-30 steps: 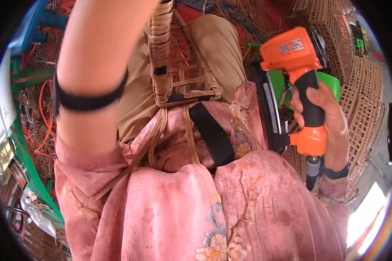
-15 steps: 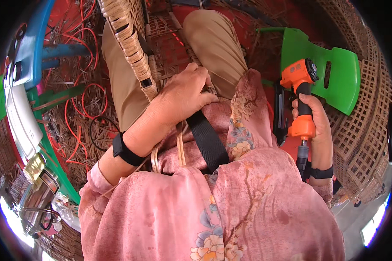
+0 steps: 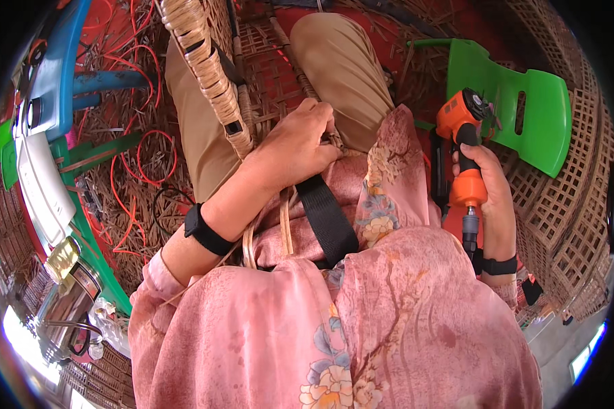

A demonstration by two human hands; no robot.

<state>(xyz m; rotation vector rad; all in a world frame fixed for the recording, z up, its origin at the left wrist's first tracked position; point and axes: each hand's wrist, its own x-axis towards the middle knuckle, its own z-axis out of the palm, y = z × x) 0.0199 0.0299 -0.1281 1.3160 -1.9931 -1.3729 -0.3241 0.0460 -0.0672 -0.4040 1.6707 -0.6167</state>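
My right hand (image 3: 490,178) is wrapped round the black grip of an orange air nail gun (image 3: 471,187). The gun is held off to my right, its hose fitting pointing down toward my wrist. Over my lap, my left hand (image 3: 297,144) has its fingers curled closed on the lower edge of a woven wicker frame (image 3: 208,75); the fingertips are partly hidden. The frame's wrapped side rail rises between my knees, with a woven panel (image 3: 259,58) beyond it. Loose pale cane strips (image 3: 286,225) and a wide black strap (image 3: 326,218) lie across my lap below that hand.
A green plastic chair (image 3: 525,116) stands at the right, in front of open-weave wicker (image 3: 559,218). On the left are a blue plastic chair (image 3: 51,88) and a white box (image 3: 44,184). Orange hose (image 3: 140,160) coils over cane scraps on the red floor.
The nail gun has tilted and shifted slightly left in my right hand. My left thumb has drawn in closer to the wicker edge. The whole view has shifted a little.
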